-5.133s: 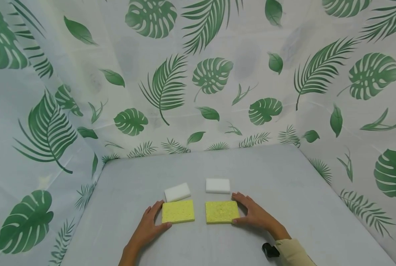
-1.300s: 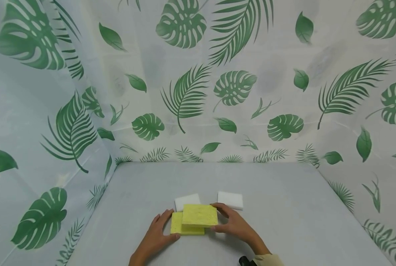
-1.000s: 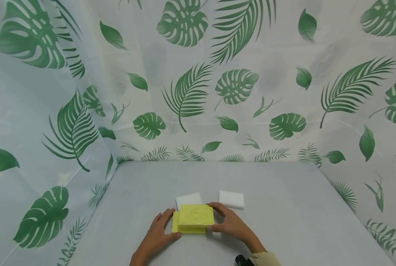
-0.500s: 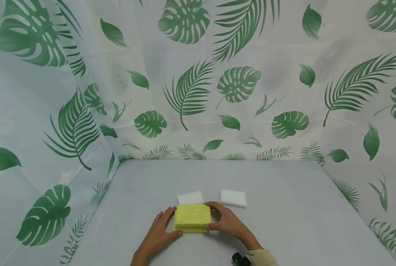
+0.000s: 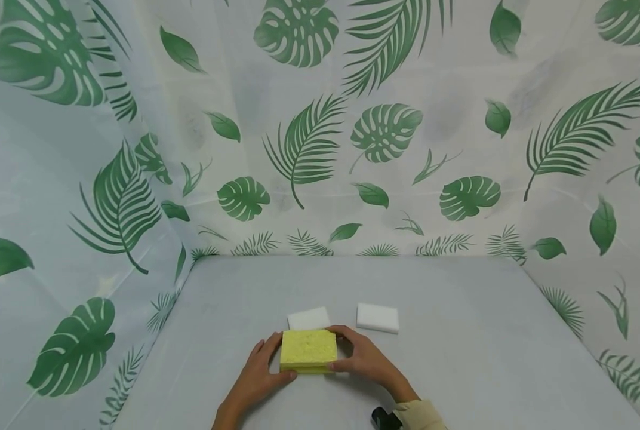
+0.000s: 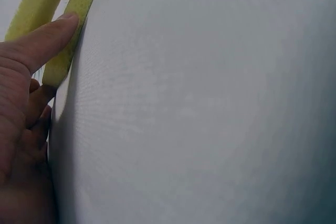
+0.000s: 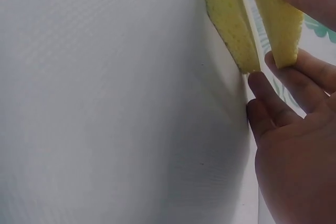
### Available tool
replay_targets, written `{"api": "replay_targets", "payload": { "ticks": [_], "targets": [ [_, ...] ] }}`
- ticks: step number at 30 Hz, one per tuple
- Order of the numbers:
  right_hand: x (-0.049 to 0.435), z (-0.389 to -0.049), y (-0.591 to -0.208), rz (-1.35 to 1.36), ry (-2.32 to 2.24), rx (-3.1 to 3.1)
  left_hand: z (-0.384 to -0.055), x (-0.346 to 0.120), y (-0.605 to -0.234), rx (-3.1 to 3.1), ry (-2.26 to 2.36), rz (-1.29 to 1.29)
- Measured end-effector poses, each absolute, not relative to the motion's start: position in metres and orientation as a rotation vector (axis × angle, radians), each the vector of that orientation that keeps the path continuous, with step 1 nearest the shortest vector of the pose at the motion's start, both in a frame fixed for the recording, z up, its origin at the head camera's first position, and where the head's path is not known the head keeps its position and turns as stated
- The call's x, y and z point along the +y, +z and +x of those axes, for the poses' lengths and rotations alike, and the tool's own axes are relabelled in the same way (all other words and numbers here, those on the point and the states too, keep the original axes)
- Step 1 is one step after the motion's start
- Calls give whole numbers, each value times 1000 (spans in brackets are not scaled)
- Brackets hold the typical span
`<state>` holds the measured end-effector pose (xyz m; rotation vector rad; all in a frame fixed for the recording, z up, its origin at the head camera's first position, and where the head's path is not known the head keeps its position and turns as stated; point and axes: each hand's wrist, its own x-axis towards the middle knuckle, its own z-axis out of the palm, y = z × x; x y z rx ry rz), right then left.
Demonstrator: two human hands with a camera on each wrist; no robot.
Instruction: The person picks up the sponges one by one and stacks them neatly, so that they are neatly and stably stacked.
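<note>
Two-handed hold, head view: right grip [image 5: 365, 361] pinches the upper sponge [image 5: 308, 347] just left of it; I'd lower it level, edges flush. Left grip [image 5: 254, 376] opposite, thumb near side, fingers far. Left wrist: left grip holds the lower sponge [image 6: 59, 72] on the desk [image 6: 184, 103]; pin it there. Right wrist: gap between sponges, so release only after full contact.

Two yellow sponges [image 5: 308, 348] [image 7: 228, 19], two white blocks [image 5: 308, 319] [image 5: 377, 318], two hands [image 5: 257, 375] [image 5: 364, 360], one sleeve [image 5: 420, 414], one table [image 5: 492, 352].
</note>
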<state>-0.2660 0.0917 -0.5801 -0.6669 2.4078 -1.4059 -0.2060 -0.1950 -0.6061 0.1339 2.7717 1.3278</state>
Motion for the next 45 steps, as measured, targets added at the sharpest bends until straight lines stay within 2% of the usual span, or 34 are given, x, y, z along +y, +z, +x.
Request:
{"api": "replay_targets", "payload": {
  "ticks": [15,45],
  "targets": [
    [93,-263,-588,-711,-1418,2423,-207,-195,-605,2792,1305,187],
    [90,-259,-593,-672,-1299,2487,-208,-193,-603,2746,1302,95]
  ]
}}
